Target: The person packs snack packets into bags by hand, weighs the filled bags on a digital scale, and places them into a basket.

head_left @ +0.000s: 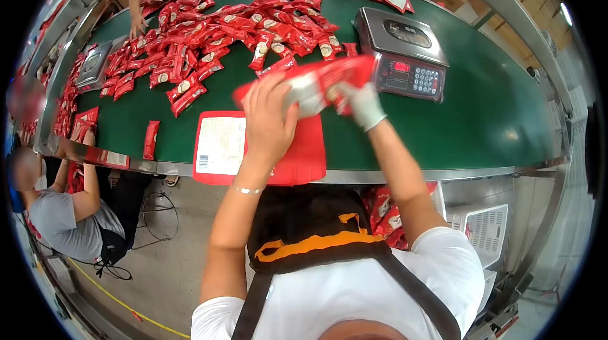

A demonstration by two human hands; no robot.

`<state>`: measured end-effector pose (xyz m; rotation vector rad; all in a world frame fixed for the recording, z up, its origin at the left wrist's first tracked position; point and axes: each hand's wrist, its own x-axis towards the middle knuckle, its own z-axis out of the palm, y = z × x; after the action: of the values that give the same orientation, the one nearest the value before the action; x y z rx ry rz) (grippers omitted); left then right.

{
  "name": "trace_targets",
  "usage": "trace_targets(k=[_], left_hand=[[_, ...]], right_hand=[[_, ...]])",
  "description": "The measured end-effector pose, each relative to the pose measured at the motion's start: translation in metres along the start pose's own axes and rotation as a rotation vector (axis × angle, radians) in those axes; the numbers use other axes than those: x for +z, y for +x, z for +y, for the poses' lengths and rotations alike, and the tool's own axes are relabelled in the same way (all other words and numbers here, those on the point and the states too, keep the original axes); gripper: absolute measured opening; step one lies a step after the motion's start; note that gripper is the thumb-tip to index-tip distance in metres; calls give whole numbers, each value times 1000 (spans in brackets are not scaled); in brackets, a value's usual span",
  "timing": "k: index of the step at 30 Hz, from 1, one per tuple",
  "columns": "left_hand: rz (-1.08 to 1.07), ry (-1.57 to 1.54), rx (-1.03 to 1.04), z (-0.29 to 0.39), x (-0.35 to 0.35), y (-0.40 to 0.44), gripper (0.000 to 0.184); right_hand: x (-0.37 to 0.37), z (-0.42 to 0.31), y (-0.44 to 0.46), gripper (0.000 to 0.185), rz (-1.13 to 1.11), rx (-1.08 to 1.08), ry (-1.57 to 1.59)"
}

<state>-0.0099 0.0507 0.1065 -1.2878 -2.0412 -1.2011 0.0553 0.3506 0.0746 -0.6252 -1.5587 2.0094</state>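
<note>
Fingers (271,88) on red pouch (351,70), broad green tabletop (443,134) between scale (411,80) and edge (437,176)

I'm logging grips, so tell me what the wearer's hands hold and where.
A red bag, blurred: the left hand holds it near its left end, the gloved right hand near its right end.

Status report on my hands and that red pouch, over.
Left hand, gloved right hand: both holding red pouch. Pouch motion-blurred, above stack of flat red pouches. Close by: digital scale right, packet heap ahead.
</note>
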Motion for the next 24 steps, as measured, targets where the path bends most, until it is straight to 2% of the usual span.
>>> trace_targets(k=[1, 3, 4, 5, 6, 7, 9, 10, 11, 13, 15, 17, 19, 22, 24], left_hand=[[-76, -44, -25, -6, 3, -18, 31], [-402, 61, -102, -14, 4, -77, 47], [-404, 57, -100, -15, 3, -94, 47], [-563, 170, -73, -9, 3, -114, 61], [-707, 302, -29, -13, 5, -122, 76], [-713, 295, -38, -17, 9, -129, 76], [-717, 343, -22, -32, 19, -128, 97], [-686, 317, -25, -33, 20, -126, 98], [-681, 311, -29, -33, 21, -125, 98], [-687, 323, -40, -32, 20, -126, 95], [-670, 323, -52, -34, 24, -128, 92], [-658, 319, -62, -33, 27, -126, 89], [-646, 314, -99, -32, 28, -122, 84], [-628, 300, -110, -33, 30, -124, 83], [-597, 302, -106, -32, 31, -124, 82]], right_hand=[[-11, 0, 13, 31, 132, -107, 92], [-50, -19, 46, 42, 355, -284, 216], [-76, -24, 62, 37, 410, -240, 174], [-108, -37, 90, 30, 595, 2, 15], [-105, -35, 91, 23, 640, -85, -10], [-121, -28, 96, 23, 641, -77, -19], [-164, -14, 121, 30, 556, -106, 213], [-151, -19, 101, 49, 462, -212, 239], [-141, -30, 78, 49, 459, -214, 231], [-130, -43, 24, 64, 443, -32, 380], [-151, -11, -10, 65, 528, 31, 384], [-204, 59, -39, 53, 589, -9, 203], [-198, 91, -72, 38, 706, -192, 64], [-174, 88, -102, 27, 696, -172, -101], [-157, 83, -101, 28, 689, -172, -213]])
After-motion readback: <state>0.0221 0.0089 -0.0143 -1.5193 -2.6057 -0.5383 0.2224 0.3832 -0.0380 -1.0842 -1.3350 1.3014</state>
